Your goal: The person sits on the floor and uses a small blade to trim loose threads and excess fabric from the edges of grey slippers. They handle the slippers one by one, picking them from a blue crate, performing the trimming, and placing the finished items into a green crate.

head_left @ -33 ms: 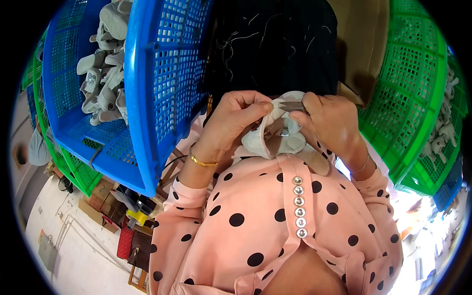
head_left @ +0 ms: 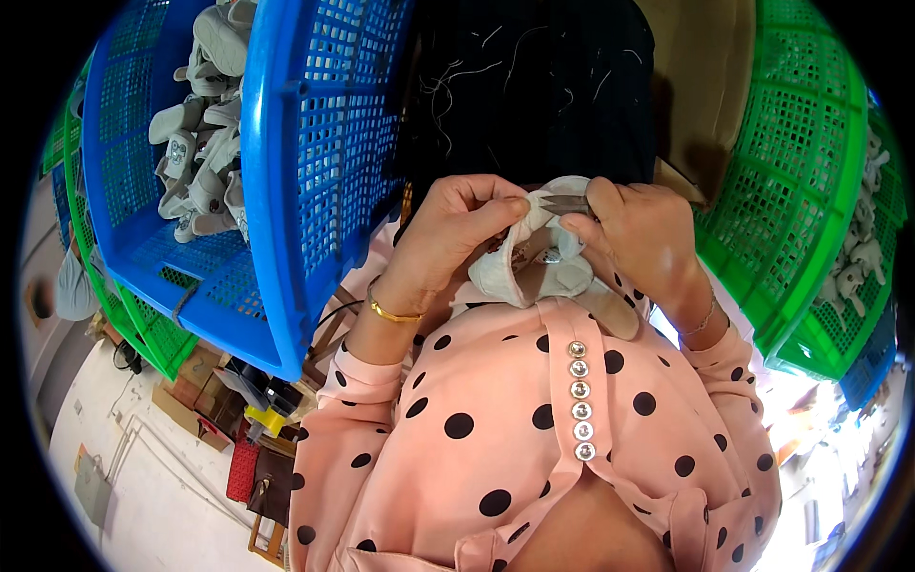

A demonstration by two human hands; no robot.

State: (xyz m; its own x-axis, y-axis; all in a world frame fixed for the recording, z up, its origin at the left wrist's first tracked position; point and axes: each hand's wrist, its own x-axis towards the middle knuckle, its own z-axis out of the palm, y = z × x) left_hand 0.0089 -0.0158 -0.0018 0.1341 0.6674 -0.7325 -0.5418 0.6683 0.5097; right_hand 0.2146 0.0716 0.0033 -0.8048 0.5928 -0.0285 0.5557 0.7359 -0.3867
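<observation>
Close in front of my chest, a small white shoe is held with its opening facing up and its sole partly showing toward me. My left hand is closed on it, thumb and fingers pinching the upper edge. A pointed metal blade pair, like thread snips, sticks out of my closed right hand. Its tips touch or nearly touch the shoe's edge beside my left thumb. The grip of the snips is hidden inside my right fingers. My right thumb lies close to the shoe's lining.
On the left stands a blue plastic basket with several white shoes inside. A green basket is at the right, with more pale shoes beyond it. Loose threads lie on the dark cloth ahead, beside brown cardboard.
</observation>
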